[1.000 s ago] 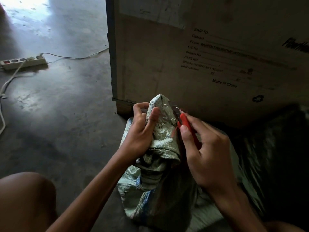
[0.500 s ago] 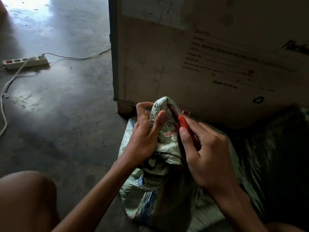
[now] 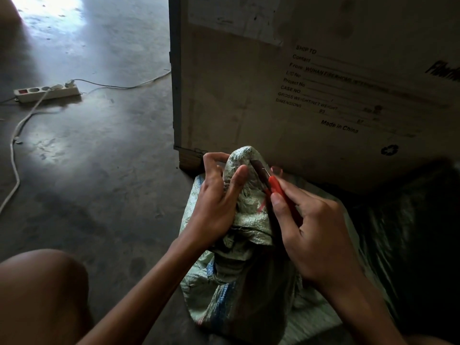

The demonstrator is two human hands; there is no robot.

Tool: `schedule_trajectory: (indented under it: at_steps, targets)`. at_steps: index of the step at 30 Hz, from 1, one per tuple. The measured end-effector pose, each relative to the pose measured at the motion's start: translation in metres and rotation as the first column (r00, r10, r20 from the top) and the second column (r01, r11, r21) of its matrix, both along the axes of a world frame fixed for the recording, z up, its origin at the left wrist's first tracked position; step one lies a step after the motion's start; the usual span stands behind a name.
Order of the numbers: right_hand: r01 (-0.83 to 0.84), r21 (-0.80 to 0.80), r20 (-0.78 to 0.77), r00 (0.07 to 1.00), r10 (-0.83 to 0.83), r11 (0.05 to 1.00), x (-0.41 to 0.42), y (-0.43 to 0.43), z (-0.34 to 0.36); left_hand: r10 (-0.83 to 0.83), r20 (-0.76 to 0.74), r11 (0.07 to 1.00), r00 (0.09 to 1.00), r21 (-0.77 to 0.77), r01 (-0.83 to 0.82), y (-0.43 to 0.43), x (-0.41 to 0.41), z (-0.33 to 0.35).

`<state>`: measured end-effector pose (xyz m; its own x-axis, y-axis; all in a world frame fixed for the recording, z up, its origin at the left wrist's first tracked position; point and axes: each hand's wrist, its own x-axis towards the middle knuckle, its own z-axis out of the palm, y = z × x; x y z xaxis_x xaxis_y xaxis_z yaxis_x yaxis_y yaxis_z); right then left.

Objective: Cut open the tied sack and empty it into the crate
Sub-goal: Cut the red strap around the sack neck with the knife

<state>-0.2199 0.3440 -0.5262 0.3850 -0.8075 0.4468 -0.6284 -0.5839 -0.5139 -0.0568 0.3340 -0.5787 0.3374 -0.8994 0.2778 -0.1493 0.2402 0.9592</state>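
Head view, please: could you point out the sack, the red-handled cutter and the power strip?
sack [image 3: 250,207], head view, on its bunched neck.
red-handled cutter [image 3: 274,183], head view, on the red handle.
power strip [image 3: 47,93], head view, on its white casing.

- Has slid the thumb of the left hand [image 3: 214,202] further across the bunched top of the sack [image 3: 249,212], closer to the knife [image 3: 273,183].
- Has lowered the blade a touch with the right hand [image 3: 321,235] and laid it closer against the fold.
- Has squashed the sack's tip from a point into a rounder hump; no longer shows the loose threads seen there a second ago.
- Has shifted the view slightly, putting the crate [image 3: 249,95] edge a shade further right.
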Motion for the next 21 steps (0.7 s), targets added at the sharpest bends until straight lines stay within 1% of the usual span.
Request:
schedule_trajectory:
  at_steps: [4, 9, 13, 16, 19, 21]
  targets:
    - [-0.002, 0.01, -0.044, 0.999, 0.003, 1.0, 0.0, 0.003, -0.001, 0.038, -0.006, 0.999, 0.999, 0.004, -0.038, -0.001, 0.006, 0.002]
    - [0.057, -0.01, -0.184, 0.981, -0.058, 0.998, -0.003, 0.005, -0.001, 0.022, -0.014, 0.999, 1.0, 0.032, -0.021, -0.003, 0.02, 0.007]
    - [0.063, -0.034, -0.257, 0.964, -0.07, 0.997, -0.002, 0.008, -0.002, 0.033, -0.035, 0.999, 0.999, 0.036, -0.031, -0.004, 0.029, 0.005]
    - [0.066, 0.006, -0.326, 0.944, -0.061, 0.998, -0.003, 0.009, -0.003, 0.023, -0.028, 0.998, 0.999, 0.053, -0.022, -0.004, 0.035, 0.006]
    - [0.051, 0.029, -0.343, 0.939, -0.038, 0.998, -0.007, 0.009, -0.002, -0.006, -0.028, 0.996, 1.0, 0.086, 0.008, -0.005, 0.041, 0.005]
    - [0.037, 0.067, -0.306, 0.952, -0.015, 0.997, -0.013, 0.006, 0.002, -0.023, -0.026, 0.995, 0.999, 0.091, 0.025, -0.006, 0.045, 0.006]
